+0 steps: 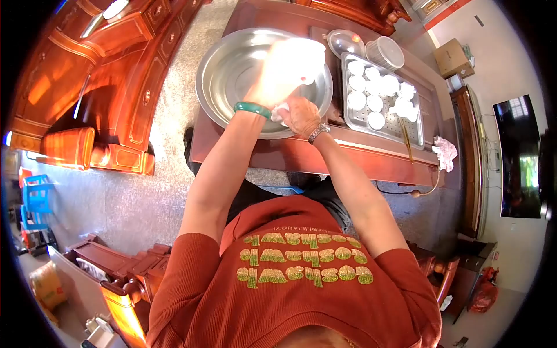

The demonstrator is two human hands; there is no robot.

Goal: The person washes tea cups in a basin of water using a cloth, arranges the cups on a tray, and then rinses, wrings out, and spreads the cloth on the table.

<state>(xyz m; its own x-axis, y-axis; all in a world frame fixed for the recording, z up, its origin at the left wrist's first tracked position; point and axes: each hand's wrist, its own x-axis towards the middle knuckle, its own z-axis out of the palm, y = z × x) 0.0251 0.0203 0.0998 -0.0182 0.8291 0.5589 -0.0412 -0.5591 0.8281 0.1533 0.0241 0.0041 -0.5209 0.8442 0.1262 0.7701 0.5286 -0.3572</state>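
Over a wide metal basin (210, 87) are both my hands, close together. My left hand (272, 81), with a green bangle at the wrist, is washed out by glare, so its fingers and anything in them cannot be made out. My right hand (303, 115), wearing a wristwatch, has its fingers closed by a small white lump (279, 112) at the basin's near rim. To the right, a perforated metal tray (387, 132) bears several white round balls (374, 103). A pair of chopsticks (405, 136) leans across the tray's near side.
Behind the tray stand a round lid (346, 43) and a clear plastic tub (385, 53). The reddish wooden table (371, 152) has a pink cloth (445, 153) at its right end. Wooden cabinets (110, 75) are on the left; wooden chairs (125, 269) stand near me.
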